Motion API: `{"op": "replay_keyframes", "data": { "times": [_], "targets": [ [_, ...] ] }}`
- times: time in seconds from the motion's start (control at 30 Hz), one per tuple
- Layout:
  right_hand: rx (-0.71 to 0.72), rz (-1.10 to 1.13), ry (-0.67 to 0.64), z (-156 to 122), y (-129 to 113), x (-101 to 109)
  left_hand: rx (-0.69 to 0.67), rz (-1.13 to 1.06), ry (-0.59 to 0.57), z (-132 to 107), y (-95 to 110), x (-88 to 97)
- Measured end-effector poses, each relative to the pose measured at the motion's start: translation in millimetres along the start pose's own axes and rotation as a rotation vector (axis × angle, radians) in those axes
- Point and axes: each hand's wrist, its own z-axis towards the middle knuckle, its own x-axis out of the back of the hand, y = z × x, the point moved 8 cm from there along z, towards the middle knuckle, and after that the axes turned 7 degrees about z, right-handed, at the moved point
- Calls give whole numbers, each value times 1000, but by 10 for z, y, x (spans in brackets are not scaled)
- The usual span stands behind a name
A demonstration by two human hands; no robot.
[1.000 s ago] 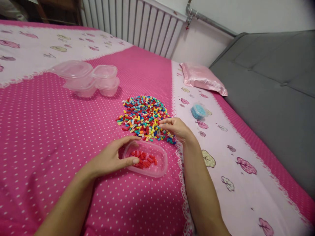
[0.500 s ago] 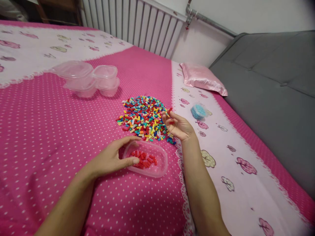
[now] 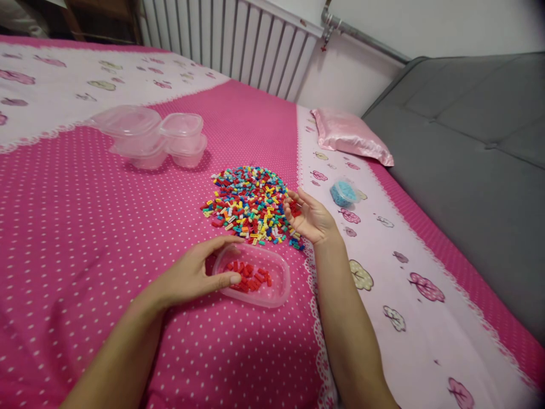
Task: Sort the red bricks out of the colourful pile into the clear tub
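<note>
A heap of small bricks in red, yellow, blue and green lies on the pink dotted bedspread. In front of it stands a clear oval container holding several red bricks. My left hand grips the container's left rim, thumb and fingers curled round it. My right hand hovers at the heap's right edge, palm turned up and fingers curled, with a few red bricks resting in it.
Stacked clear lidded tubs sit at the back left. A small tub of blue bricks stands right of the heap. A pink satin pillow, a radiator and a grey sofa border the bed.
My right hand lifted off the heap and turned palm up with red bricks in it, then curled its fingers closer. The left hand and container stayed put.
</note>
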Motion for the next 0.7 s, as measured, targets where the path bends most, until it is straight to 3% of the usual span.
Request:
{"op": "replay_keyframes", "data": {
  "times": [0.17, 0.33, 0.47, 0.57, 0.7],
  "targets": [
    [64, -293, -27, 1, -23, 46, 4, -4, -1, 18, 3, -6],
    [208, -997, -31, -33, -63, 56, -3, 13, 5, 5, 11, 6],
    [171, -1485, -34, -2, 20, 64, 1, 28, 11, 10, 11, 10],
    [114, -1666, -23, 38, 86, 96, 7, 32, 14, 21, 15, 10],
    [80, -1737, 2, 60, 143, 122, 1, 27, 13, 24, 32, 10]
  ]
}}
